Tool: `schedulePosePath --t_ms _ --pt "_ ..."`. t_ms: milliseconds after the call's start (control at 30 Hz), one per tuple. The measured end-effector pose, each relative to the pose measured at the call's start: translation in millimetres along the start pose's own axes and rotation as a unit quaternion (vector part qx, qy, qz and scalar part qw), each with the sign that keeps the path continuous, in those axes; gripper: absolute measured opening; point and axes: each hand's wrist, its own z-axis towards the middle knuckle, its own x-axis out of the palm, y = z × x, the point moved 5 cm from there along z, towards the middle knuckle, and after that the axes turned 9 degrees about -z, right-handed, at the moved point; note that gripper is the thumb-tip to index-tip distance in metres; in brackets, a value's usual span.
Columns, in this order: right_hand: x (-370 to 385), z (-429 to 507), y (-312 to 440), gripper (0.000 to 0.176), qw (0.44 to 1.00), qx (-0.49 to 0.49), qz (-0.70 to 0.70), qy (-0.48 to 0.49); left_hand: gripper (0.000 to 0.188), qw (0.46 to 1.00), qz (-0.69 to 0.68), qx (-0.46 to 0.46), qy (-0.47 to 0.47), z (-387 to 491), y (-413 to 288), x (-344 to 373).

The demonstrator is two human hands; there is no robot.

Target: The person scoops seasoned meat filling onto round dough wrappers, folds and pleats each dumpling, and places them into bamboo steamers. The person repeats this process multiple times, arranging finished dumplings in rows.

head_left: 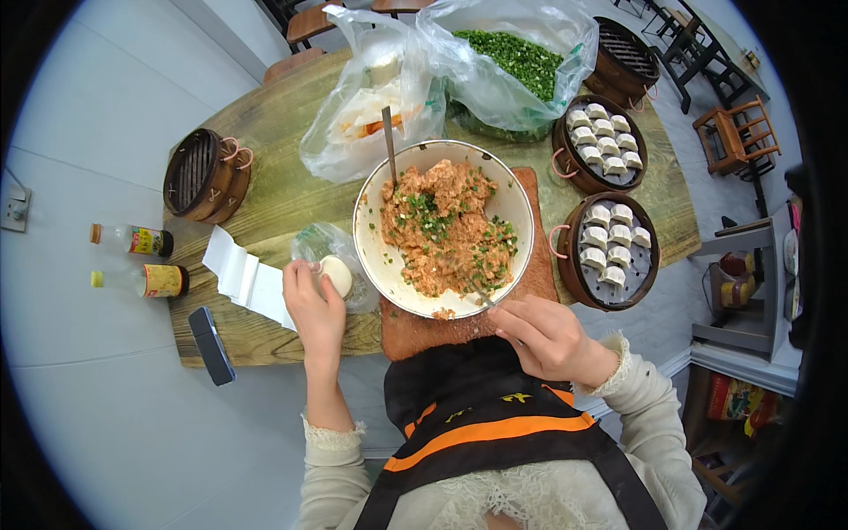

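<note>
My left hand (315, 308) holds a round, pale dumpling wrapper (336, 277) between thumb and fingers, above a clear plastic bag (308, 244). My right hand (546, 334) grips a thin metal utensil (487, 299), its far end dipped into the minced filling (430, 255) near the bowl's front right. Chopped green onion is scattered over this orange-brown filling. The white enamel bowl (377, 281) rests on a reddish-brown board (414, 334). Upright against the bowl's back left side leans a second metal handle (389, 139); its lower end is buried in the filling.
Two bamboo steamers (563, 285) (570, 169) hold rows of dumplings at right. Other steamers (212, 179) (626, 66) stand at the table's left and back right. Behind the bowl are bags of chopped green onion (510, 59) and food (371, 119). Bottles (156, 280), folded paper (248, 281) and a phone (212, 346) lie left.
</note>
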Motion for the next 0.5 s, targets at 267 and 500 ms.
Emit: schedulePosePath --t_ms 267,500 --pt "-29 -9 -24 0.01 0.968 0.23 0.087 -0.047 0.01 1.0 -0.015 0.009 0.026 0 -12 -8" --pt "-17 -7 -11 0.023 0.999 0.043 0.015 -0.026 0.009 0.977 -0.129 -0.02 0.169 -11 -12 -19"
